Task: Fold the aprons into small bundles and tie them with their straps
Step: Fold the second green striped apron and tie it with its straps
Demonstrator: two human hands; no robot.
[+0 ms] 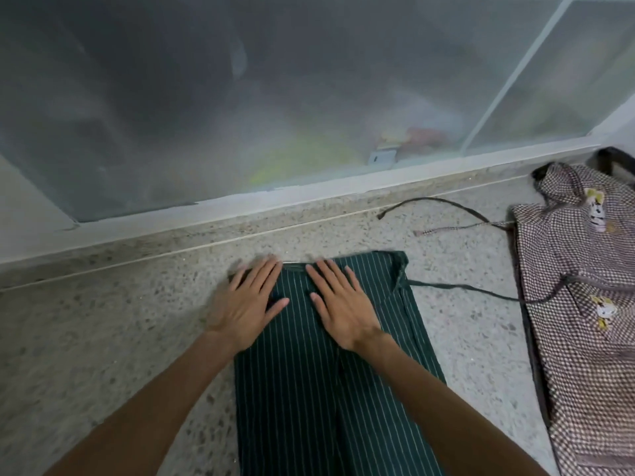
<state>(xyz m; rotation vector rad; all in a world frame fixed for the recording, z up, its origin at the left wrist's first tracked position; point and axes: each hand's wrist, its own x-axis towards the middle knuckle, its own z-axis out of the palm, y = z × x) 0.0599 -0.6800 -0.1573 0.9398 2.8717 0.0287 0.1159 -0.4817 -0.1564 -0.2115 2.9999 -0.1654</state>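
On the speckled floor, the left hand lies flat with fingers straight, pressing the far left end of the green striped apron. Just beside it the right hand presses flat too. A strap trails right toward the checked apron.

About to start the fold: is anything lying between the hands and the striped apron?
Nothing visible: left hand and right hand press flat on the green striped apron. The checked apron lies apart, right.
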